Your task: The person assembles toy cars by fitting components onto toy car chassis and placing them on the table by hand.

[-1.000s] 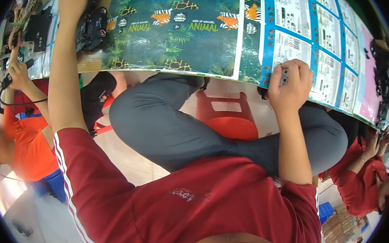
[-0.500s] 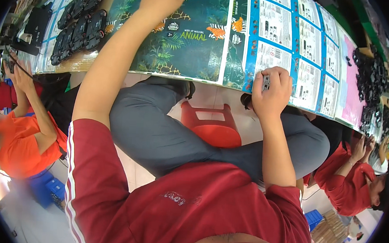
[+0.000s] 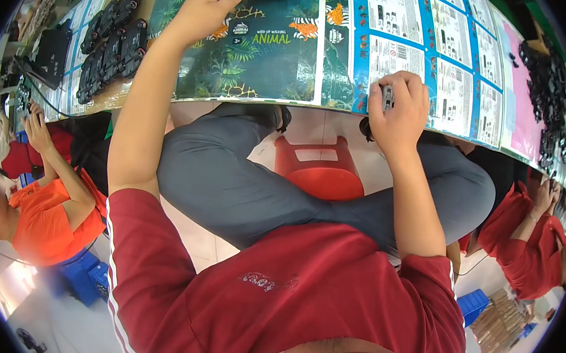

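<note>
While right hand (image 3: 399, 112) grips small grey part (image 3: 387, 97) | fingers enclose it

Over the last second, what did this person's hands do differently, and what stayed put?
The left hand left the black parts and reached forward across the green printed sheet. The right hand kept gripping a small grey piece at the table edge.

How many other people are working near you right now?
2. One in an orange shirt sits at lower left; one in a red shirt sits at right, mostly cut off by the rim. More may be hidden outside the view.
</note>
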A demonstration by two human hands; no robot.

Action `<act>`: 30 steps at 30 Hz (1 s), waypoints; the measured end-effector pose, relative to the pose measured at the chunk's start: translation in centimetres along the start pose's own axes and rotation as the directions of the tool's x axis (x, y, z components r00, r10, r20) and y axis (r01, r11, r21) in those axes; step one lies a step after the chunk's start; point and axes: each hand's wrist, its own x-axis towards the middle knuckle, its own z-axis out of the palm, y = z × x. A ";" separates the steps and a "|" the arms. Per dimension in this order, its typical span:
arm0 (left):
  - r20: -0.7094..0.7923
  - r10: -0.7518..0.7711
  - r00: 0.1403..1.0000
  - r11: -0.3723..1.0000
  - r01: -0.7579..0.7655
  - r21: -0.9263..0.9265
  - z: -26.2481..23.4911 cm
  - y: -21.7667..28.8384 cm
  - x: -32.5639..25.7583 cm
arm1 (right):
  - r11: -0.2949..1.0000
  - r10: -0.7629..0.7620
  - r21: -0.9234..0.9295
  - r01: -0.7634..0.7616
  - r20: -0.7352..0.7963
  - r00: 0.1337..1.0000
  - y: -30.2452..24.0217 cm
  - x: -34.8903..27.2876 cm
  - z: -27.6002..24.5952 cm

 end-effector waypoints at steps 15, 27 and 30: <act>0.378 -0.086 0.922 0.991 0.118 -0.062 3.9 8.9 -2.2 | 0.885 -0.343 0.379 0.271 0.138 0.929 -1.2 6.2 2.8; 0.234 -0.071 0.970 0.985 0.106 -0.137 6.0 6.1 -1.1 | 0.932 -0.300 0.273 0.239 0.207 0.931 -1.6 5.7 2.2; 0.281 -0.166 0.945 0.943 0.235 -0.235 5.6 6.1 -1.1 | 0.917 -0.329 0.294 0.269 0.177 0.928 -1.6 5.8 2.1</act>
